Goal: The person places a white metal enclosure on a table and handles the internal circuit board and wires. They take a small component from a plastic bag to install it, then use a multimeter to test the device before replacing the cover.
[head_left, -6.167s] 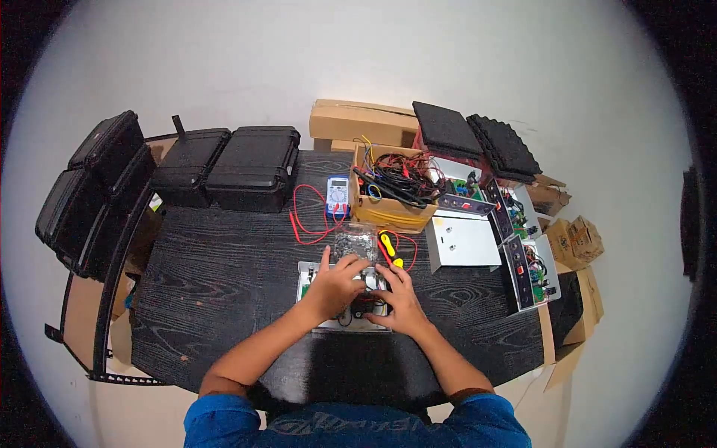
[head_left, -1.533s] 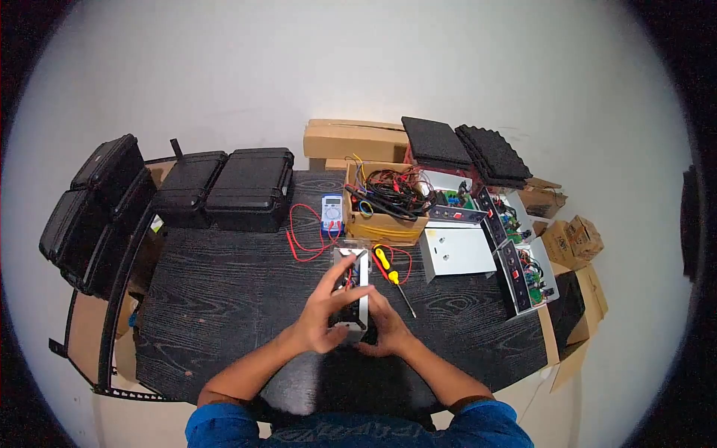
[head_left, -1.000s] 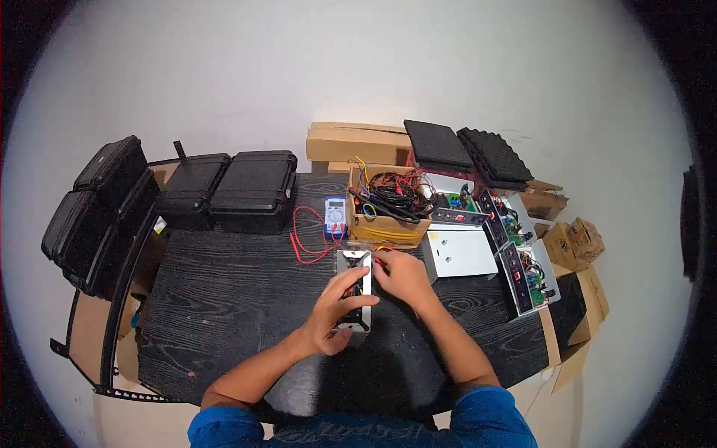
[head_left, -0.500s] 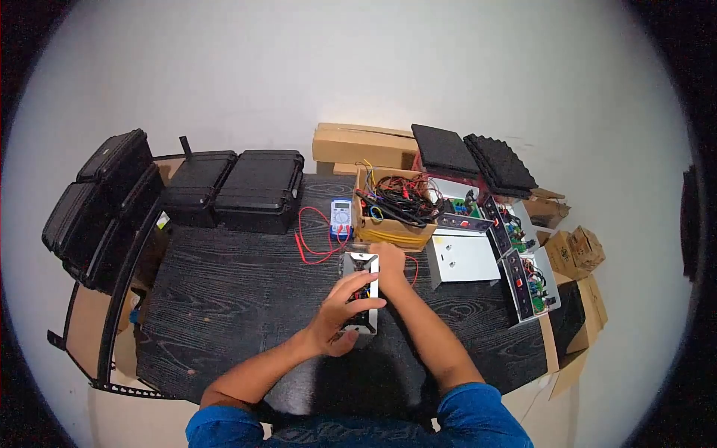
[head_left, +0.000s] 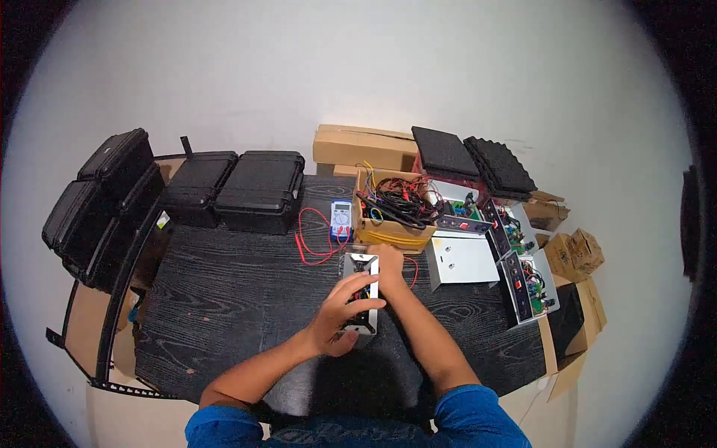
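An open white metal enclosure [head_left: 372,293] stands on the dark table in front of me, with wiring and dark parts inside. My left hand [head_left: 332,317] reaches over it from the left, fingers spaced and bent across it, steadying it. At its far end, my right hand [head_left: 386,267] is closed in a fist-like grip, its fingertips turned away from view. A thin, blurred piece shows beside that fist; I cannot make out what it is. Just beyond lies a blue-and-white multimeter [head_left: 341,219] with red test leads [head_left: 302,246].
A cardboard box [head_left: 392,239] full of cables stands beyond my hands. To the right are a white metal cover [head_left: 464,261] and several opened units with circuit boards [head_left: 536,287]. Black hard cases [head_left: 258,190] line the back left. Black foam sheets [head_left: 499,164] lie at the back right.
Both hands and the enclosure stay nearly in place. My right hand shifts very slightly, and the camera view moves a touch.
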